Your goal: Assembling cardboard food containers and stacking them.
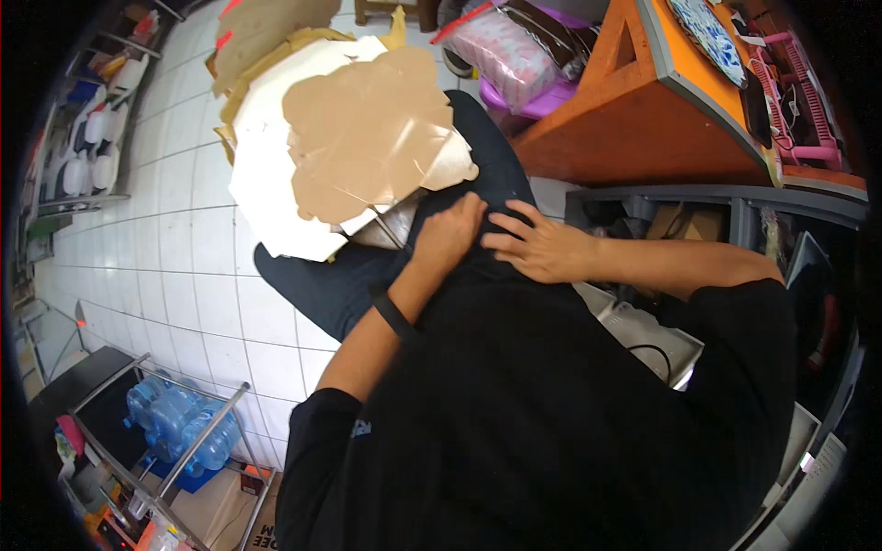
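Observation:
My left hand point(450, 231), with a dark band round its wrist, is closed low over my lap. Whatever its curled fingers may hold is hidden. Beside it my right hand point(542, 244) rests on the dark cloth of my clothes, its fingers spread and nothing in them. Just beyond the hands, over my dark trousers point(491, 151), lies a brown sheet with a ragged, scalloped outline point(363, 138). Under it is a larger white board point(262, 174) with cut edges. Yellowish-brown pieces point(276, 46) show behind the white board.
An orange wooden desk point(634, 138) stands at the right, with a pink rack point(813, 101) on it. A clear pack of pink-white goods point(514, 60) sits on a purple stool point(519, 103). Blue plastic bottles point(179, 422) fill a metal-framed rack at lower left. White floor tiles point(170, 248) stretch along the left.

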Tool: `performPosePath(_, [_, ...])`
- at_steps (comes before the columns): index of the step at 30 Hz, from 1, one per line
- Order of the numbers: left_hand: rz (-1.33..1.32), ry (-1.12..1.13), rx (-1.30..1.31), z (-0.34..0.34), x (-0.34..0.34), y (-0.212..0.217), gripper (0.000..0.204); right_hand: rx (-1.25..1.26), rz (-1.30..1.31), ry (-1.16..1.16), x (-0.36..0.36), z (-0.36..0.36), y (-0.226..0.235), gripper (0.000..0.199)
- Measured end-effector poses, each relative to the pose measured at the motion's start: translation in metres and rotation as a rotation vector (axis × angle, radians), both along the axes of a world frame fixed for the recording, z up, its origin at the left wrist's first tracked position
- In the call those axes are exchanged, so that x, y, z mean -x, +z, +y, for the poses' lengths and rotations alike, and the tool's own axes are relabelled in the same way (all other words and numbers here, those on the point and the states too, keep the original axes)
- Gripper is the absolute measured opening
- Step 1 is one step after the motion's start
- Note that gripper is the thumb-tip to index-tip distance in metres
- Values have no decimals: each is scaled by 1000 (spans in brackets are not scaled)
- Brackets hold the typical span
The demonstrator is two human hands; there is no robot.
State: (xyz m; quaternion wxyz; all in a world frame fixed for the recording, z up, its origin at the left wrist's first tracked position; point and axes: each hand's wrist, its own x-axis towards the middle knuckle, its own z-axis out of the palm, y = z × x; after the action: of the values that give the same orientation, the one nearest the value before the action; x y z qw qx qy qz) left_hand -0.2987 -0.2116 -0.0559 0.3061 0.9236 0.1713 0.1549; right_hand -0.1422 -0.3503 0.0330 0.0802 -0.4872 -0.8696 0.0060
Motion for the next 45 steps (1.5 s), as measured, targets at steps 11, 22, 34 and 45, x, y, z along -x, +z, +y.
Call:
performPosePath(11, [188, 14, 83, -2, 45, 10, 43, 129, -165, 101, 3, 8, 5, 30])
performPosePath(22, [140, -352, 178, 11, 19, -3, 82, 74, -84, 210, -26, -1, 35, 25])
performPosePath(34, [427, -616, 431, 8, 39, 30, 69, 38, -441, 307, -5, 5, 93, 26])
performPosePath(45, [513, -445, 278, -6, -1, 31, 65, 443, -115, 30, -27, -17, 73, 14])
